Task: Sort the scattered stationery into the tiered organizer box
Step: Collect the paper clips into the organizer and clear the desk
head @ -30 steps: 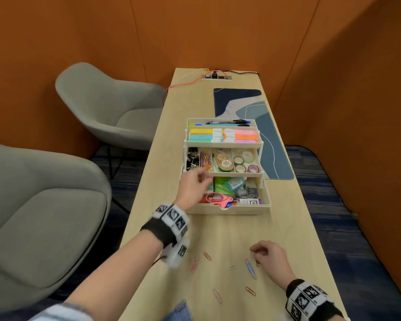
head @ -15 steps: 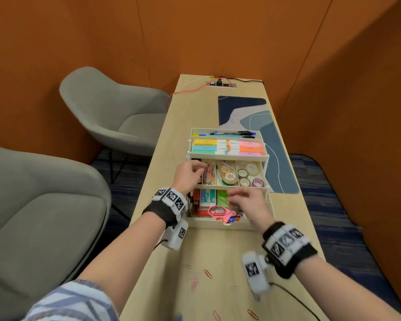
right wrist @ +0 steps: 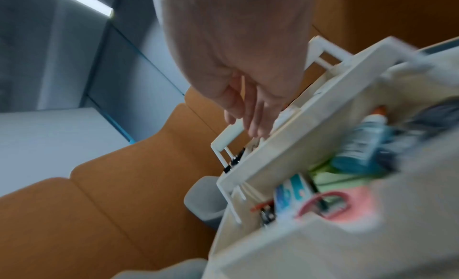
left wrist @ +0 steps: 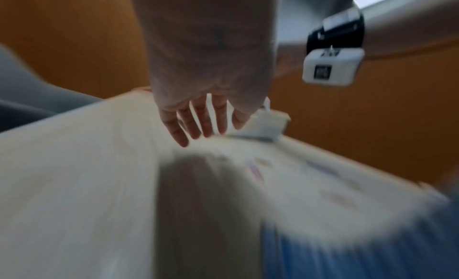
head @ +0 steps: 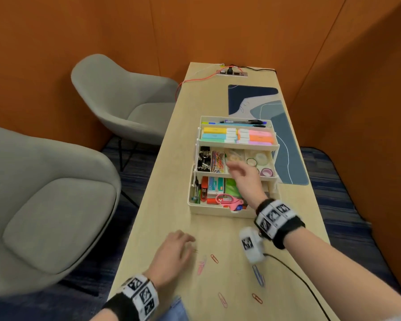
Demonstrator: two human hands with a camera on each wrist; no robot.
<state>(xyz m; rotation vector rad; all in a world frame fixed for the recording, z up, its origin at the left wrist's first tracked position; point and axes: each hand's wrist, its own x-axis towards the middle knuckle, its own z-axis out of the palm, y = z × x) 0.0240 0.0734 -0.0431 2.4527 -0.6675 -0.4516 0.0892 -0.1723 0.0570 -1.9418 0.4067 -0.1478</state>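
The white tiered organizer box stands open mid-table, with pens and highlighters on top, clips and tape rolls in the middle, and scissors and a stapler at the bottom. My right hand hovers over the middle tier beside the paper clip compartment. Its fingers hang loosely downward, with nothing visible between them. My left hand reaches down to the table in front of the box with straight fingers, close to a tiny clip. Several coloured paper clips lie loose nearby, among them a pink one and a blue one.
Two grey chairs stand left of the narrow table. A blue desk mat lies behind and right of the box. At the far end is a power socket with a red cable. A black cable trails under my right forearm.
My left hand has left the middle tier and come down to the table by the loose clips. My right hand has moved from the table to the box, now over the middle tier.
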